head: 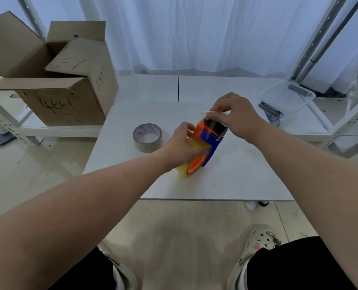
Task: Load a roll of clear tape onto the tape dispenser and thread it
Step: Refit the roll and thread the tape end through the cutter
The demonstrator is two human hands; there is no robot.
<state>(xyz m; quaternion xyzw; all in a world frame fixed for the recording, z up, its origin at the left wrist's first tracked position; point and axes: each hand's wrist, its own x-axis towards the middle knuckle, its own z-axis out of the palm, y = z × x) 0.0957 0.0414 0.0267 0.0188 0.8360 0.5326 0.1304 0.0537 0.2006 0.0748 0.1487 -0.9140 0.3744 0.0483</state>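
Observation:
An orange and blue tape dispenser [210, 136] stands tilted on the white table [247, 174], with a yellowish clear tape roll [191, 164] mounted on its hub. My left hand [180, 146] grips the dispenser and roll from the left side. My right hand [234, 116] pinches the free end of the tape [215, 112] above the dispenser's front, near the dark blade area. The tape strip between roll and fingers is hard to make out.
A nearly used-up tape roll with a brown core [147, 138] lies left of the dispenser. An open cardboard box [54, 80] sits at the back left. A clear plastic bin [288, 97] holding metal parts stands at the back right. Metal shelving frames both sides.

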